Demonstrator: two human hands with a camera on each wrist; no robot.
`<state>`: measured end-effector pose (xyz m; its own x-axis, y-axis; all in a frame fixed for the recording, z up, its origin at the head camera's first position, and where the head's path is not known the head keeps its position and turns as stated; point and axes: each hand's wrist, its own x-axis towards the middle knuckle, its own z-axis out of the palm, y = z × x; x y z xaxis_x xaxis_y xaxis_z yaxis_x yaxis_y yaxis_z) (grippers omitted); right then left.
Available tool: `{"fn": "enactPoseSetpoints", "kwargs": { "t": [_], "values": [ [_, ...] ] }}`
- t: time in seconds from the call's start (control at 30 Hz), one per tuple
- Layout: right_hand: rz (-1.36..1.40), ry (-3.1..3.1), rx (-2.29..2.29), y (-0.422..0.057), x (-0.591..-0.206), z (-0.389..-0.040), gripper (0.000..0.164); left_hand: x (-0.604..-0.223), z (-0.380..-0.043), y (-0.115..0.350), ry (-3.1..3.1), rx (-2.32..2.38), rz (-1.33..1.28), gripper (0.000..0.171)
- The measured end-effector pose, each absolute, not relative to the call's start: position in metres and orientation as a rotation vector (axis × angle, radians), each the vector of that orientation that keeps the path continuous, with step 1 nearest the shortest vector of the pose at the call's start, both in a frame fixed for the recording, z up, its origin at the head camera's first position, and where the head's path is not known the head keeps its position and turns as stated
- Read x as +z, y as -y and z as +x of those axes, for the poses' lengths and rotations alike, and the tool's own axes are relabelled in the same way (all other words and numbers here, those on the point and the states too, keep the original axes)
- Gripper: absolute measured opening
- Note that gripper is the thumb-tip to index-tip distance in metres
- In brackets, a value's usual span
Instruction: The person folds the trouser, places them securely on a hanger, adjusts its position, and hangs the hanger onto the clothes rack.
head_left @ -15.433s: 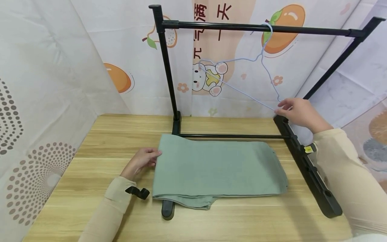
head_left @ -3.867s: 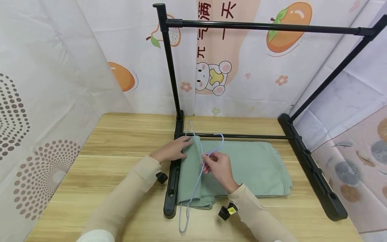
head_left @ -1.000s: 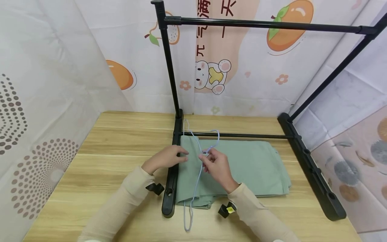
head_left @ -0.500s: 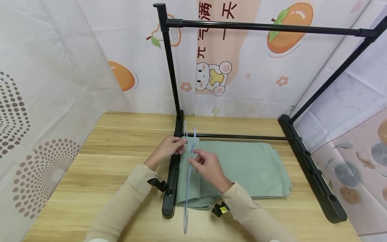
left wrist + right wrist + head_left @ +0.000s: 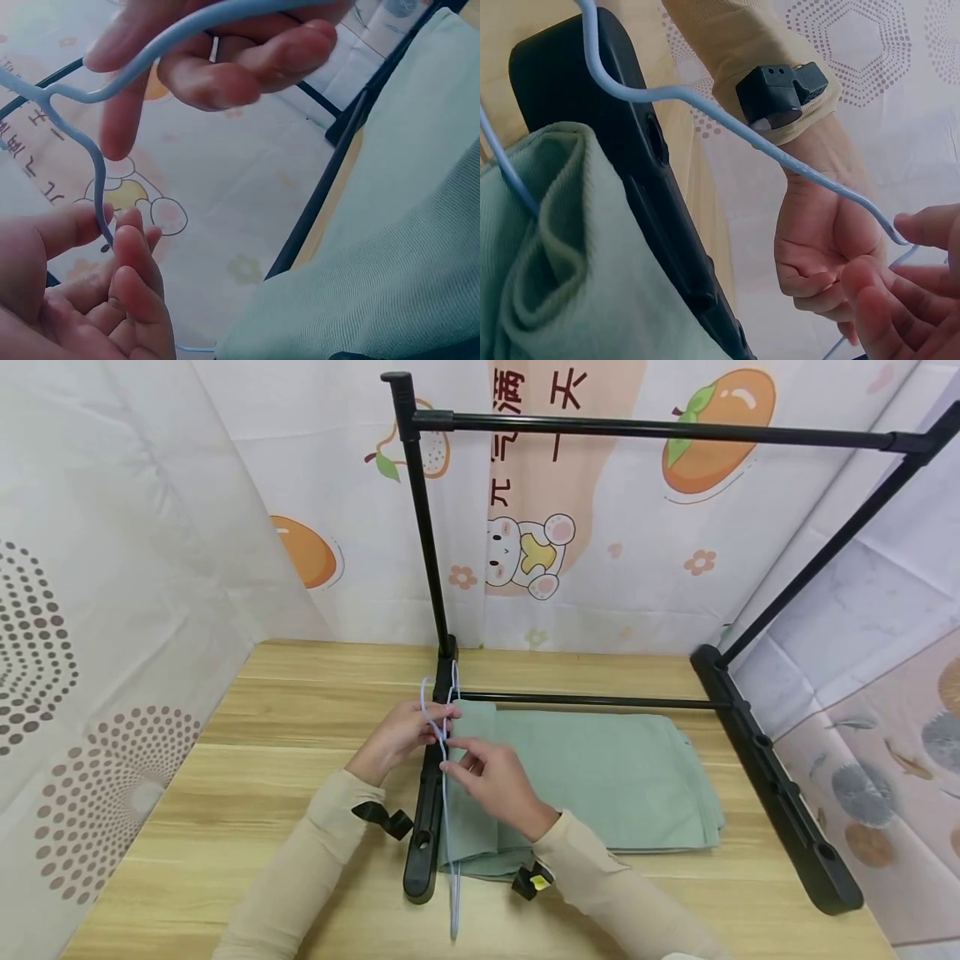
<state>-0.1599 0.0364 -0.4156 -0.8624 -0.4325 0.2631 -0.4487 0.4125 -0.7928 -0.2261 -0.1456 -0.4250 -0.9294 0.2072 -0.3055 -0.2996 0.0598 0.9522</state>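
A light blue wire hanger (image 5: 454, 893) stands on edge at the left end of folded green trousers (image 5: 600, 777), its hook leaning left. In the right wrist view, its lower wire (image 5: 510, 176) runs into a cloth fold (image 5: 562, 225). My left hand (image 5: 397, 735) pinches the wire just beyond the neck; the left wrist view shows that thumb and fingers around the wire (image 5: 97, 180). On the near side of the neck my right hand (image 5: 498, 777) holds the wire between thumb and index finger. The bar inside the fold is hidden.
A black clothes rack surrounds the work, with a top bar (image 5: 645, 431), a low bar (image 5: 585, 699), a left foot (image 5: 420, 868) beside the trousers and a right foot (image 5: 780, 785). Wooden tabletop (image 5: 300, 727) extends to the left. Printed curtains (image 5: 615, 585) close the back and sides.
The hanger came off the top bar and the trousers' left end was folded over. Lately the hook tipped from right to left, and my left hand moved from the cloth to the wire.
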Motion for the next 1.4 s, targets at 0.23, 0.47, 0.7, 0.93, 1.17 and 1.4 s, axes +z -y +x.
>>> {"fn": "enactPoseSetpoints", "kwargs": {
  "t": [0.23,0.47,0.7,0.93,1.17,1.4],
  "values": [
    [0.840,2.666,1.520,-0.036,-0.419,-0.159,0.024,-0.424,-0.224,0.149,-1.854,2.047,-0.101,0.018],
    [0.733,2.710,1.580,-0.046,-0.423,-0.164,0.023,-0.422,-0.223,0.153,-1.771,2.113,-0.138,0.022],
    [0.586,2.751,1.641,-0.055,-0.431,-0.174,0.022,-0.422,-0.223,0.158,-1.749,2.117,-0.123,0.026],
    [0.459,2.775,1.527,-0.063,-0.438,-0.182,0.021,-0.421,-0.223,0.163,-1.718,2.123,-0.103,0.025],
    [0.389,2.810,1.421,-0.068,-0.449,-0.187,0.022,-0.424,-0.222,0.166,-1.699,2.144,-0.093,0.022],
    [0.339,2.895,1.396,-0.071,-0.461,-0.190,0.027,-0.428,-0.223,0.169,-1.693,2.146,-0.112,0.024]
  ]
}}
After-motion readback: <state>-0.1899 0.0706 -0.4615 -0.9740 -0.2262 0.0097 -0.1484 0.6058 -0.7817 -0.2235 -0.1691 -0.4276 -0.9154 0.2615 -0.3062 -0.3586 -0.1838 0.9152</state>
